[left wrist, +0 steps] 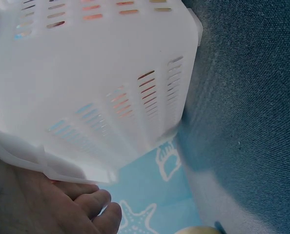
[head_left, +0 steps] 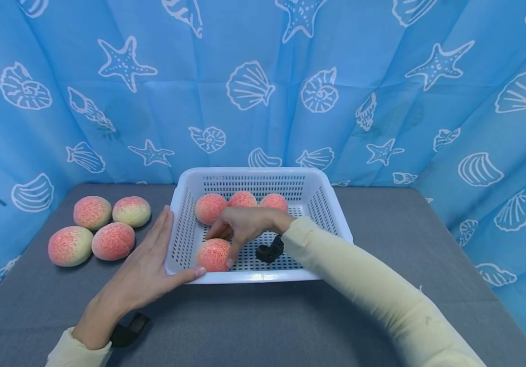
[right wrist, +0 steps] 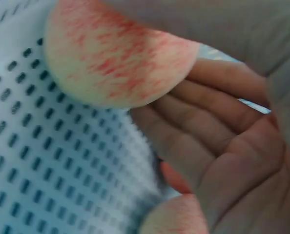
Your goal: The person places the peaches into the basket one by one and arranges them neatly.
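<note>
A white slotted plastic basket [head_left: 263, 277] stands on the grey-covered table. Inside it, my right hand [head_left: 246, 224] holds a pink-and-cream peach [head_left: 212, 255] near the front left corner. The right wrist view shows this peach [right wrist: 120, 63] between the thumb and the fingers [right wrist: 184, 126], above the perforated floor. Three more peaches [head_left: 211, 209] lie along the back of the basket. My left hand [head_left: 146, 270] rests against the basket's left side, its fingers straight along the outside and its thumb on the front rim. In the left wrist view, fingers [left wrist: 93, 202] touch the rim.
Left of the basket, several peaches [head_left: 113, 241] sit in a group on the grey tablecloth [head_left: 263, 326]. A blue curtain [head_left: 263, 132] with white shells and starfish hangs behind the table and along its sides. Black straps [head_left: 130, 330] show at both wrists.
</note>
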The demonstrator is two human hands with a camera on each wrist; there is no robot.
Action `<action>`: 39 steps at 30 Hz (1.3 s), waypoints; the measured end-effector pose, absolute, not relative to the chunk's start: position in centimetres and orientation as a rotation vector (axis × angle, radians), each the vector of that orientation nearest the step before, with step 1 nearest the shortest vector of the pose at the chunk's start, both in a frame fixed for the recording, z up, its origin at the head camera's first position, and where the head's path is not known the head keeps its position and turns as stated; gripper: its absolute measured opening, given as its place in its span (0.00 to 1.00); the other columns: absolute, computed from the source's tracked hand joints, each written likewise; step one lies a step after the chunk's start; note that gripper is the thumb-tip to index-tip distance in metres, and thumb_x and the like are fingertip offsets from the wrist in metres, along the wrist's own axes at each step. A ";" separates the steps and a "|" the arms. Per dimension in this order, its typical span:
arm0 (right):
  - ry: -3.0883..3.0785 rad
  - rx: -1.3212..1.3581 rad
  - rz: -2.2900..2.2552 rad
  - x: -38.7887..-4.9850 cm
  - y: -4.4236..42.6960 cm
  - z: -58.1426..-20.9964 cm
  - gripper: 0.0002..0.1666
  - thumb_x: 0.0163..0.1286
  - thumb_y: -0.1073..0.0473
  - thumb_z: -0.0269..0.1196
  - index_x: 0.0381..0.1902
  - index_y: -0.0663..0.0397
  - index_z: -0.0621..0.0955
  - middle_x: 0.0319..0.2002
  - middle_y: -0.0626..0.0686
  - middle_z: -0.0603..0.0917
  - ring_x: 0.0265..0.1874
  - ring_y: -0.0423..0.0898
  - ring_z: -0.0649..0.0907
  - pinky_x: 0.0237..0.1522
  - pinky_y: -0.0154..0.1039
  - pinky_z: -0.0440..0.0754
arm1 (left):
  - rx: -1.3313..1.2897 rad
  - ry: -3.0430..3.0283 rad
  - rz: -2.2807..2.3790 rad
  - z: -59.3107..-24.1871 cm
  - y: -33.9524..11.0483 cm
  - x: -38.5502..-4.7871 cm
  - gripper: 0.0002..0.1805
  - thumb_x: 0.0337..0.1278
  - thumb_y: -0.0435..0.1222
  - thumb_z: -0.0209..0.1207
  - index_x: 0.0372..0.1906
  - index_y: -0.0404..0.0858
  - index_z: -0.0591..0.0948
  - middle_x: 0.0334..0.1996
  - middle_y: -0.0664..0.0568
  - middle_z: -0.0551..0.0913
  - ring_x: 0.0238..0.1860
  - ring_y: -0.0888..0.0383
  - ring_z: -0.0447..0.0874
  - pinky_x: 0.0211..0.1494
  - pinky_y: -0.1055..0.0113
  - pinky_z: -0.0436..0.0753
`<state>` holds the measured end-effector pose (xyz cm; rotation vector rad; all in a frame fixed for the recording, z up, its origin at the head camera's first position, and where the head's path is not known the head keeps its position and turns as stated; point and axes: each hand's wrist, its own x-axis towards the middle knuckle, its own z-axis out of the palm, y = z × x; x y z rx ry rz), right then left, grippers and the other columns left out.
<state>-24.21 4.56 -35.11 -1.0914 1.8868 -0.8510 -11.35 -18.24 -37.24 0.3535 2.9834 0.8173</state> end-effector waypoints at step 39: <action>2.870 -0.691 -1.144 -14.3 22.1 -32.5 0.53 0.66 0.46 0.72 0.80 0.54 0.59 0.74 0.62 0.67 0.64 0.63 0.76 0.57 0.62 0.78 | 0.422 2.999 0.842 -37.4 -18.4 -11.3 0.69 0.53 0.69 0.62 0.81 0.44 0.30 0.82 0.48 0.29 0.80 0.39 0.38 0.70 0.30 0.56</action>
